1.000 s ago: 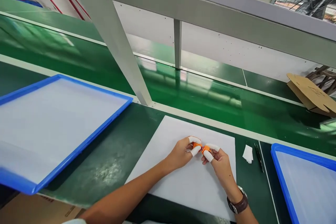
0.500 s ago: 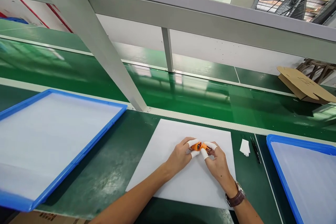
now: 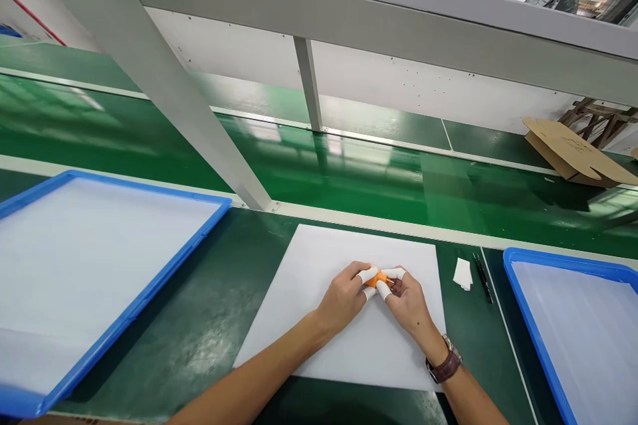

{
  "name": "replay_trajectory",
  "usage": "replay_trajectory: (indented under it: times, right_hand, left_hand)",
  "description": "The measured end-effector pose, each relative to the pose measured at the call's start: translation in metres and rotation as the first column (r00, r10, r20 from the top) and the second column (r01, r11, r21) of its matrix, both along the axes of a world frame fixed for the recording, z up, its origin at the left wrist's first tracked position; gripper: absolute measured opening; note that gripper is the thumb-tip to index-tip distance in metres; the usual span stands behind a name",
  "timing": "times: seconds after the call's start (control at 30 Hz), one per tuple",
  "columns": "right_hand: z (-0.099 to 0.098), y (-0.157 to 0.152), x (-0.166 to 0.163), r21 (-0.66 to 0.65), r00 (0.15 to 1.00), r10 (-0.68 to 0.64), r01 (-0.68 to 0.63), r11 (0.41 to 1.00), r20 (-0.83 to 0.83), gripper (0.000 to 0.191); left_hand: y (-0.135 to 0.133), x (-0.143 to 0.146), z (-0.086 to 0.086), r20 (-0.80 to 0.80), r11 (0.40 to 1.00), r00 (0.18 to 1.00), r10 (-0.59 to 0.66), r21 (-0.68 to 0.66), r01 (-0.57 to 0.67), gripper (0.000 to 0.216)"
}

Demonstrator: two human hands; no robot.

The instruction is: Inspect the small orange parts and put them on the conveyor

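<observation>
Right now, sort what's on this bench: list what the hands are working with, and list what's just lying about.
In hand:
- small orange part, pinched between left hand and right hand
- white sheet under the hands

Lying about:
- left blue tray
- right blue tray
- small white scrap
- thin black tool
- cardboard box across the belt

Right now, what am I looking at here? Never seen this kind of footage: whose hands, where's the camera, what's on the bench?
The camera sits on a person's head and looks forward and down, so both bare hands are the wearer's own. The left hand and right hand meet over a white sheet and pinch one small orange part between them; some fingertips wear white finger cots. The right wrist has a watch. The sheet lies on a dark green bench with a blue tray on each side. Beside the sheet lie a small white scrap and a thin black tool. Beyond runs a green conveyor belt.
</observation>
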State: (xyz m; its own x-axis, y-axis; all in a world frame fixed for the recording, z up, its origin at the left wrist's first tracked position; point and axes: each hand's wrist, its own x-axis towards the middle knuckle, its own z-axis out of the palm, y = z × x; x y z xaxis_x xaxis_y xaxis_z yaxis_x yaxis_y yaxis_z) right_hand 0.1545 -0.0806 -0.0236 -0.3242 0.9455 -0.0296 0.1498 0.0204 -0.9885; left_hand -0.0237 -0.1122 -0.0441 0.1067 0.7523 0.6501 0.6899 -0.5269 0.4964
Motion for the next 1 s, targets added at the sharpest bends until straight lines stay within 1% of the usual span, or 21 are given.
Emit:
replay_trajectory:
  times: [0.1,0.17,0.3,0.37,0.47,0.5,0.57,0.6,0.63,0.67,0.7,0.73,0.77,0.8,0.83,0.9,0.93,1.0]
  right_hand:
    - [0.006,0.006,0.0,-0.15,0.997,0.035,-0.046,0.988,-0.074,0.015]
    - [0.008,0.007,-0.001,-0.19,0.993,0.052,-0.071,0.979,-0.107,0.017]
    - [0.008,0.004,-0.004,-0.122,0.991,-0.005,-0.012,0.992,-0.137,0.019]
    - [0.008,0.003,-0.005,-0.098,0.991,0.004,-0.017,0.995,-0.135,0.017]
    - [0.014,0.007,-0.002,-0.118,0.988,0.081,-0.097,0.988,-0.134,0.019]
    - [0.017,0.01,0.0,-0.129,0.985,0.116,-0.133,0.983,-0.13,0.021]
    - [0.023,0.014,0.006,-0.12,0.975,0.195,-0.207,0.971,-0.107,0.022]
    - [0.025,0.016,0.009,-0.087,0.973,0.22,-0.226,0.97,-0.074,0.022]
    - [0.027,0.018,0.013,-0.027,0.975,0.222,-0.222,0.975,-0.021,0.024]
    - [0.027,0.019,0.016,0.062,0.98,0.192,-0.195,0.979,0.051,0.026]
    - [0.027,0.019,0.019,0.17,0.982,0.136,-0.158,0.973,0.135,0.028]
    - [0.025,0.019,0.022,0.283,0.973,0.066,-0.129,0.951,0.221,0.028]
    - [0.023,0.019,0.024,0.38,0.953,0.007,-0.127,0.916,0.302,0.026]
    - [0.02,0.019,0.026,0.453,0.926,-0.029,-0.157,0.878,0.377,0.024]
    - [0.018,0.019,0.026,0.499,0.893,-0.049,-0.203,0.843,0.446,0.022]
    - [0.013,0.017,0.024,0.529,0.823,-0.071,-0.293,0.796,0.563,0.019]
    - [0.011,0.017,0.023,0.528,0.792,-0.082,-0.322,0.786,0.605,0.017]
    - [0.008,0.016,0.019,0.527,0.756,-0.107,-0.34,0.779,0.646,0.015]
  left_hand:
    - [0.001,0.0,0.001,-0.016,1.0,1.0,-0.02,-0.005,0.02,0.033]
    - [0.002,-0.002,0.001,-0.013,0.999,0.999,-0.04,-0.014,0.039,0.034]
    - [0.003,-0.005,-0.004,0.027,0.997,0.998,-0.054,-0.05,0.055,0.034]
    - [0.003,-0.006,-0.006,0.033,0.998,0.998,-0.05,-0.046,0.051,0.032]
    - [0.002,-0.006,-0.006,0.077,0.996,0.996,-0.054,-0.062,0.058,0.027]
    - [0.002,-0.007,-0.005,0.111,0.993,0.992,-0.059,-0.099,0.07,0.028]
    - [0.002,-0.009,-0.002,0.211,0.968,0.976,-0.056,-0.228,0.105,0.032]
    - [0.003,-0.011,0.0,0.275,0.942,0.96,-0.042,-0.31,0.13,0.034]
    - [0.004,-0.012,0.001,0.343,0.908,0.939,-0.016,-0.389,0.158,0.036]
    - [0.005,-0.014,0.002,0.406,0.869,0.914,0.019,-0.459,0.185,0.037]
    - [0.007,-0.016,0.003,0.459,0.831,0.886,0.058,-0.515,0.213,0.038]
    - [0.008,-0.017,0.004,0.504,0.8,0.86,0.087,-0.549,0.241,0.039]
    - [0.01,-0.018,0.005,0.539,0.78,0.836,0.1,-0.565,0.27,0.039]
    - [0.01,-0.018,0.006,0.567,0.771,0.818,0.1,-0.563,0.297,0.039]
    - [0.011,-0.018,0.006,0.589,0.771,0.803,0.089,-0.551,0.319,0.038]
    - [0.01,-0.017,0.008,0.606,0.791,0.793,0.063,-0.515,0.331,0.036]
    - [0.009,-0.017,0.009,0.589,0.806,0.806,0.057,-0.504,0.311,0.035]
    - [0.012,-0.018,0.009,0.5,0.836,0.864,0.061,-0.498,0.229,0.034]
